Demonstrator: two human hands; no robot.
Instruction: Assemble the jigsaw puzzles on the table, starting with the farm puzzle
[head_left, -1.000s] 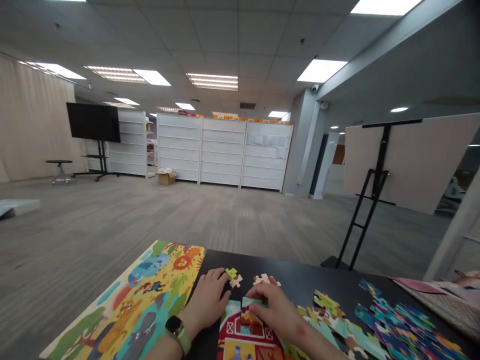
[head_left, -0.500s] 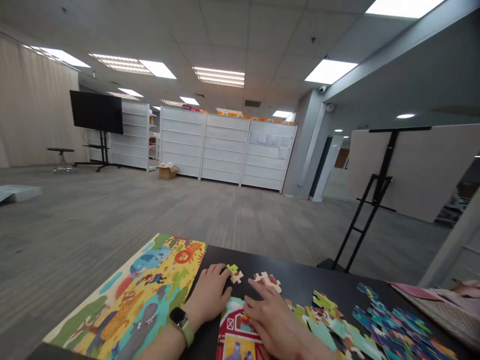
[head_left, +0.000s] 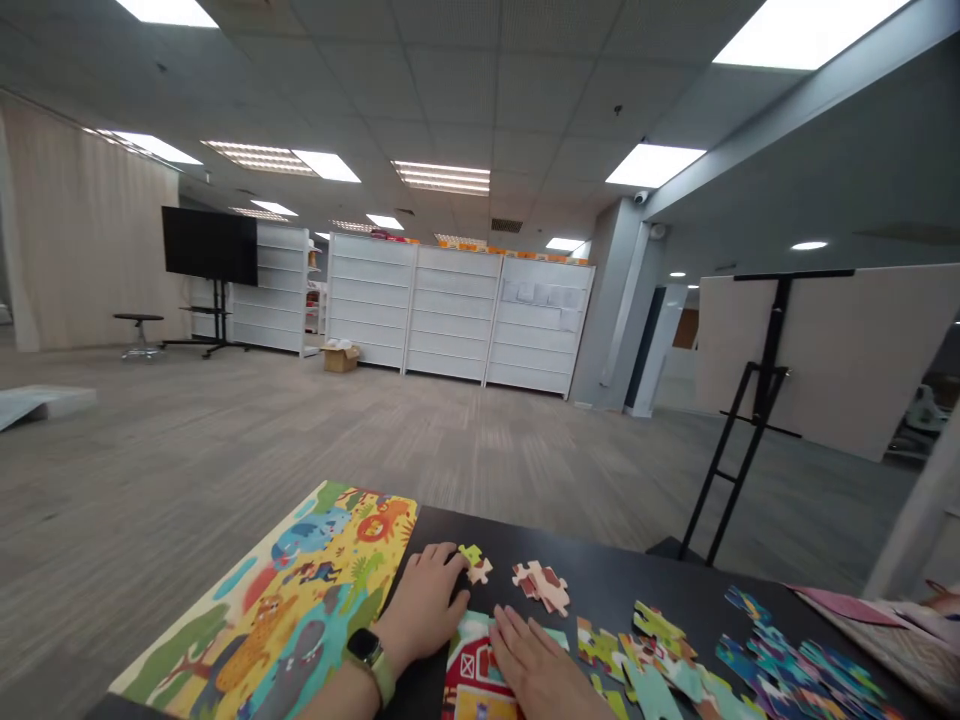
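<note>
Puzzle [head_left: 466, 668] lies on the black table [head_left: 600, 580], partly covered by the right hand [head_left: 529, 660], flat with fingers straight and close together. The left hand [head_left: 426, 605] rests palm down beside it, fingers loosely bent; whether they touch the small pieces [head_left: 475, 566] I cannot tell. Pink pieces [head_left: 541, 586] lie beyond, green [head_left: 660, 624] and blue [head_left: 806, 665] ones rightward, a picture board [head_left: 292, 610] leftward.

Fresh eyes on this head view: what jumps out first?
Probably the bright yellow animal picture, lying large at the left of the black table. Next, the red barn puzzle, low in the middle of the view and partly covered, and the heap of mostly blue puzzle pieces toward the right. Beyond the table, the big black screen stands out at the back left.
</note>
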